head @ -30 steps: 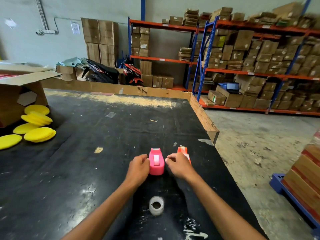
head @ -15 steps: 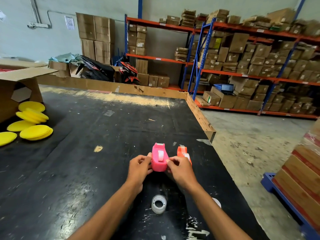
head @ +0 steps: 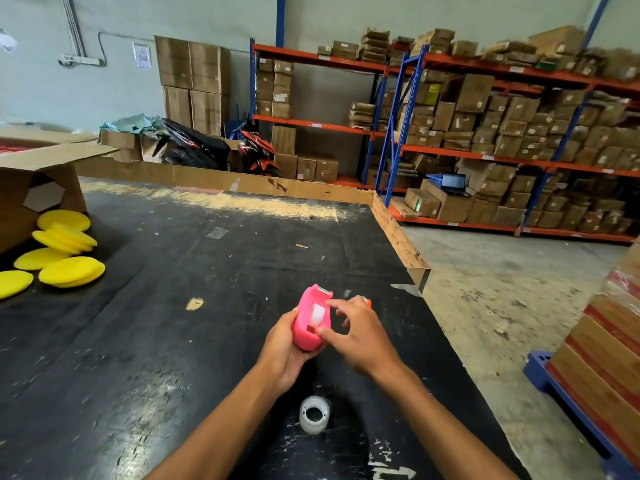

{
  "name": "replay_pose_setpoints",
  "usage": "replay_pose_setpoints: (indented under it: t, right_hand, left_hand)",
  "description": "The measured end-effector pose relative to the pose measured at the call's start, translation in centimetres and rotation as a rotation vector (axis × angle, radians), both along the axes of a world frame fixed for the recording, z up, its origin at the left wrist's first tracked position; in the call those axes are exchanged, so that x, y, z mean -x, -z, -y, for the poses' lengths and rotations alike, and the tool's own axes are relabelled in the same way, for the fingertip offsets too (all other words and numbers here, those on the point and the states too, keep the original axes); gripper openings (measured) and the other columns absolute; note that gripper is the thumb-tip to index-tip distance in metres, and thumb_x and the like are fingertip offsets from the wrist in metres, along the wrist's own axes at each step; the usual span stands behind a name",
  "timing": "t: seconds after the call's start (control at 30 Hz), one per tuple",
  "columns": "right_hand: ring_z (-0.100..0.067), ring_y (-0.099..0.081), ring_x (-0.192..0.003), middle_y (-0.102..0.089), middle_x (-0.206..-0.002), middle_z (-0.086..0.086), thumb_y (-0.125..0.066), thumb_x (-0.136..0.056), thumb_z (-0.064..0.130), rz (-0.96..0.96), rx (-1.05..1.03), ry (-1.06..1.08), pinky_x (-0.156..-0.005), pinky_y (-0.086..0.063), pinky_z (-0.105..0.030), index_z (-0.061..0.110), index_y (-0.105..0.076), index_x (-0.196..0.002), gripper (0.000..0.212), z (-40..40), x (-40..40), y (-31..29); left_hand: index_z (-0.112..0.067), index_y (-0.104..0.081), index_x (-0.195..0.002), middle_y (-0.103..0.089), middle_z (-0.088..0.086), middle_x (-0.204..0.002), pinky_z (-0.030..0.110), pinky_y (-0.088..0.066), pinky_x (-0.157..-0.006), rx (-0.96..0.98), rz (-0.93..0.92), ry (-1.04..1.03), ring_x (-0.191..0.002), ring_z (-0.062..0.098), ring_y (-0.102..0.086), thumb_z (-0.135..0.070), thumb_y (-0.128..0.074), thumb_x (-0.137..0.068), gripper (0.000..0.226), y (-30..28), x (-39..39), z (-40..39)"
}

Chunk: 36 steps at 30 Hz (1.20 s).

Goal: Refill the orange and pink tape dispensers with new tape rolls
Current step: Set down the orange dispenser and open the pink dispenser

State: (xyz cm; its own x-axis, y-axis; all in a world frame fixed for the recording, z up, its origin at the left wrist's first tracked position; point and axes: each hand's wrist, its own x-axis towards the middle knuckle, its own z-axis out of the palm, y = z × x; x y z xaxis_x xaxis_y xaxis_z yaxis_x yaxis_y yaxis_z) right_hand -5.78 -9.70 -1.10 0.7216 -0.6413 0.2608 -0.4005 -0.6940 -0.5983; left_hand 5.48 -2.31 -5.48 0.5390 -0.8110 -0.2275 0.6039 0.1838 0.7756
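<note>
My left hand (head: 282,351) grips the pink tape dispenser (head: 310,320) from below and lifts it off the black table (head: 173,323). My right hand (head: 356,332) pinches at the dispenser's top, thumb and forefinger on the whitish tape roll inside it. Only the tip of the orange dispenser (head: 363,300) shows behind my right hand, on the table. A clear tape roll (head: 314,414) lies flat on the table between my forearms.
Yellow round pads (head: 67,252) and an open cardboard box (head: 31,181) sit at the table's left. A raised wooden rim (head: 398,237) lines the far and right edges. Warehouse shelving with boxes stands beyond; stacked cartons on a blue pallet (head: 568,407) at right.
The pink dispenser has been raised from the table into my left hand and tilted. My right hand shifted from its side onto its top.
</note>
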Motion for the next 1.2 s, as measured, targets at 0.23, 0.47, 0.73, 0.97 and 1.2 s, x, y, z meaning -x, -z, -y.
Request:
replay_pose_setpoints:
  t: [0.23, 0.47, 0.73, 0.97, 1.2]
  right_hand:
    - [-0.030, -0.057, -0.095, -0.051, -0.107, -0.011, -0.063, -0.083, 0.030, -0.221, 0.173, -0.092, -0.076, -0.045, -0.038, 0.008, -0.062, -0.101, 0.029, -0.3, -0.7, -1.8]
    - [-0.030, -0.062, -0.091, -0.058, -0.107, -0.010, -0.054, -0.091, 0.038, -0.023, 0.219, -0.023, -0.083, -0.048, -0.044, 0.008, -0.058, -0.100, 0.032, -1.0, -0.8, -1.6]
    - [-0.033, -0.071, -0.091, -0.073, -0.094, -0.018, -0.067, -0.081, 0.039, 0.277, -0.489, 0.041, -0.083, -0.056, -0.056, 0.008, -0.059, -0.087, 0.032, 1.0, -1.5, 0.5]
    - [-0.025, -0.068, -0.088, -0.070, -0.092, -0.013, -0.066, -0.079, 0.045, 0.274, -0.539, 0.098, -0.083, -0.057, -0.041, 0.008, -0.058, -0.086, 0.039, 1.6, -2.7, 2.0]
    - [-0.003, -0.050, -0.065, -0.054, -0.072, 0.009, -0.064, -0.089, 0.028, 0.233, -0.489, 0.099, -0.058, -0.040, -0.012, 0.014, -0.053, -0.080, 0.019, 2.2, -3.8, 3.2]
  left_hand:
    - [-0.004, -0.060, -0.105, -0.065, 0.013, -0.080, 0.031, -0.055, -0.058, -0.060, 0.186, -0.053, -0.063, 0.020, -0.063, -0.031, -0.055, -0.093, 0.031, -0.4, 0.7, 0.3]
    - [-0.008, -0.062, -0.106, -0.068, 0.015, -0.092, 0.034, -0.056, -0.061, -0.140, 0.109, -0.129, -0.071, 0.022, -0.064, -0.034, -0.058, -0.090, 0.031, -0.3, -0.8, 0.3]
    - [-0.007, -0.071, -0.101, -0.073, 0.015, -0.092, 0.030, -0.053, -0.060, -0.331, 0.334, -0.105, -0.072, 0.022, -0.065, -0.038, -0.054, -0.092, 0.036, 0.1, -1.0, 1.3]
    - [-0.004, -0.053, -0.052, -0.053, 0.005, -0.056, 0.032, -0.036, -0.052, -0.640, 0.854, -0.181, -0.054, 0.021, -0.048, -0.036, -0.047, -0.095, 0.054, 0.5, -1.9, 2.2]
    - [-0.010, -0.040, -0.046, -0.052, 0.011, -0.056, 0.032, -0.037, -0.061, -0.731, 1.001, -0.185, -0.069, 0.038, -0.057, -0.040, -0.045, -0.094, 0.057, 1.0, -3.0, 3.0]
